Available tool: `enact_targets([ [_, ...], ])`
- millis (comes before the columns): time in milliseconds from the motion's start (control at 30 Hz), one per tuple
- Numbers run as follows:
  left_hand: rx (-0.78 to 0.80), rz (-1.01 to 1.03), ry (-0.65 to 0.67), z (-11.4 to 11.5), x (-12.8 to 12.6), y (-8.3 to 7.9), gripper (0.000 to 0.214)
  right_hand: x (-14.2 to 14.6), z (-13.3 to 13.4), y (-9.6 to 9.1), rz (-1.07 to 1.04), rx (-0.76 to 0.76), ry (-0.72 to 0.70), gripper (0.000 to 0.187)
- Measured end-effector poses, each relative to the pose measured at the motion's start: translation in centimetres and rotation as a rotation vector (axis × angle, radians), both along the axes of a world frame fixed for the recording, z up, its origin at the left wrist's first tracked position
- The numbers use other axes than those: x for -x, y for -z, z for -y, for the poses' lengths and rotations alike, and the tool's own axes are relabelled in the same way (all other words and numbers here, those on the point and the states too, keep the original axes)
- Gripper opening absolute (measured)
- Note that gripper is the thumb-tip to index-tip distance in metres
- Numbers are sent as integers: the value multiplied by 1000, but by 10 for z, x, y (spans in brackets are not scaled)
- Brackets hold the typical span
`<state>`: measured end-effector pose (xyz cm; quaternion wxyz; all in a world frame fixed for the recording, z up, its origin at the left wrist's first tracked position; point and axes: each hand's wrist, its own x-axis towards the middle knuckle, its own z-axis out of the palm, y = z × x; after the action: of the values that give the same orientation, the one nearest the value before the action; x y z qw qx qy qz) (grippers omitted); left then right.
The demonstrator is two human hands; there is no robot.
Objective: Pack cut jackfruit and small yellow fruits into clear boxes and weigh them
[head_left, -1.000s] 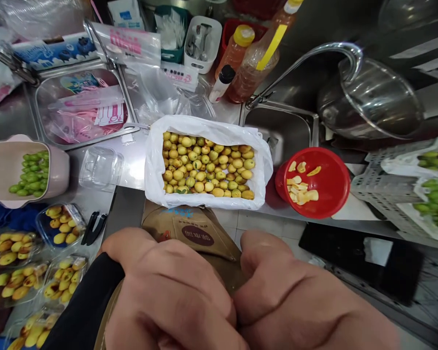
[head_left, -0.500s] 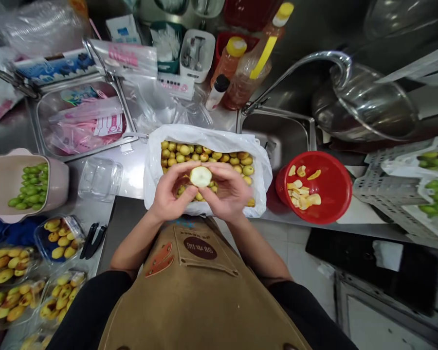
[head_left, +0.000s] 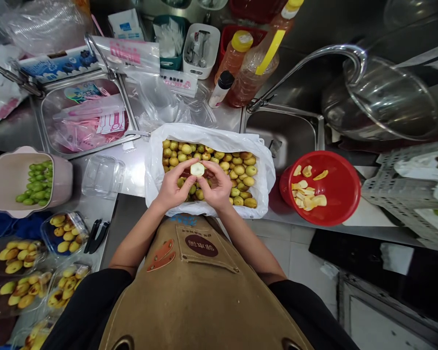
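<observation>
My left hand (head_left: 174, 179) and my right hand (head_left: 214, 183) hold a small pale cut fruit (head_left: 197, 169) between their fingertips, its whitish flesh facing up. Both hands are over a heap of small yellow-green fruits (head_left: 239, 171), which lie in a white plastic bag (head_left: 211, 133) lining a box. A few of these fruits are hidden under my palms. To the right stands a red bowl (head_left: 345, 194) holding pale yellow fruit slices (head_left: 306, 192). A tan apron (head_left: 193, 301) covers my front.
On the steel counter are a pink bowl of green fruits (head_left: 7, 187), clear tubs of yellow fruit (head_left: 63, 233), black scissors (head_left: 97, 236) and a clear plastic box (head_left: 103, 176). A steel sink with a curved faucet (head_left: 282, 131) is behind the red bowl. Bottles stand beyond it.
A second ago my hands were right up by the camera, hiding the view. They then moved out over the bag, and now they hold the pale fruit closer to the bag's near edge.
</observation>
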<state>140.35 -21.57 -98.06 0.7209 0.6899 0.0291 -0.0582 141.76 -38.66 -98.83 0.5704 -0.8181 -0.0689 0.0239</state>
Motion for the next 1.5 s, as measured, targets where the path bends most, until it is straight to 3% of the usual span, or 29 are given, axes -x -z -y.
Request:
enact_targets([
  [300, -29, -15, 9, 0, 3, 1, 49, 1, 2, -3, 67, 63, -20, 33],
  [567, -28, -3, 38, 0, 5, 3, 46, 0, -1, -6, 65, 23, -33, 30],
  [800, 47, -91, -57, 12, 29, 7, 46, 0, -2, -11, 26, 64, -160, 37],
  [933, -18, -50, -86, 15, 41, 13, 44, 0, -2, -15, -12, 21, -232, 37],
  [1100, -123, 30, -71, 14, 45, 19, 41, 1, -2, -17, -48, -24, -225, 34],
  [1500, -180, 93, -69, 13, 43, 16, 38, 2, -4, -21, -84, -11, -210, 35],
])
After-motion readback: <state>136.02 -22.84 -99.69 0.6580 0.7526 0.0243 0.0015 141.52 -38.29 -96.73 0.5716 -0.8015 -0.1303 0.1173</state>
